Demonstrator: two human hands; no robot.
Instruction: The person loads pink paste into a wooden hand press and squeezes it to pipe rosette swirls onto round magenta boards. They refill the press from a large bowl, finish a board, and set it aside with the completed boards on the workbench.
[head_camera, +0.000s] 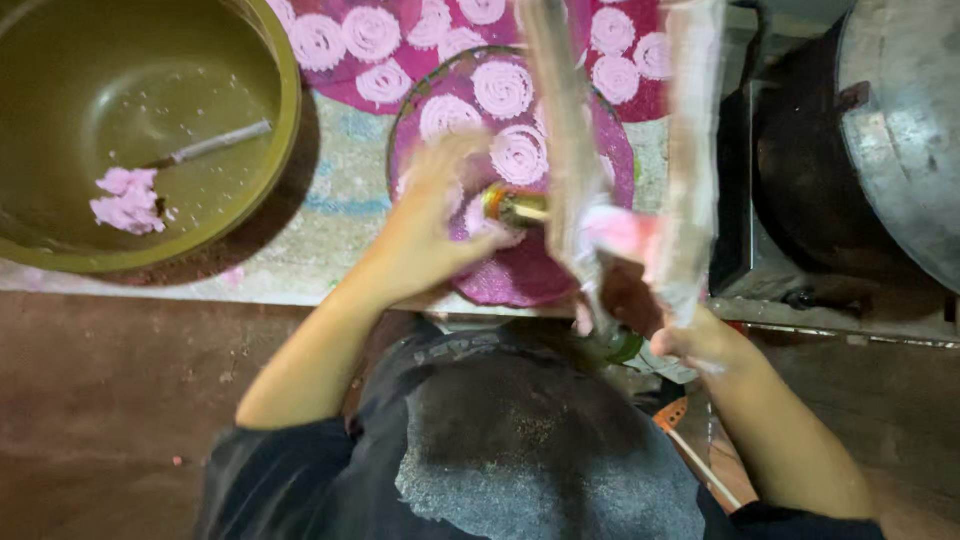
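My left hand (440, 215) is clamped on a metal press (515, 207) at frame centre, its long axis lying sideways, over a round pink mat (520, 275) of dough spirals. My right hand (700, 340) grips a clear plastic bag (690, 150) running upward. An olive bowl (285, 130) crowds the upper left of the desk (340, 200).

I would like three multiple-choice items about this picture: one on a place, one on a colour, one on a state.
1. Where is the pink dough lump?
A. in the olive bowl
B. on the round mat
C. in the metal pan

2. What colour are the piped spirals?
A. green
B. pale pink
C. brown

3. What is the right hand doing?
A. lying flat
B. gripping the clear piping bag
C. holding a spoon

A: pink dough lump lies inside the olive bowl.
B: the piped spirals are pale pink.
B: right hand grips the clear piping bag.
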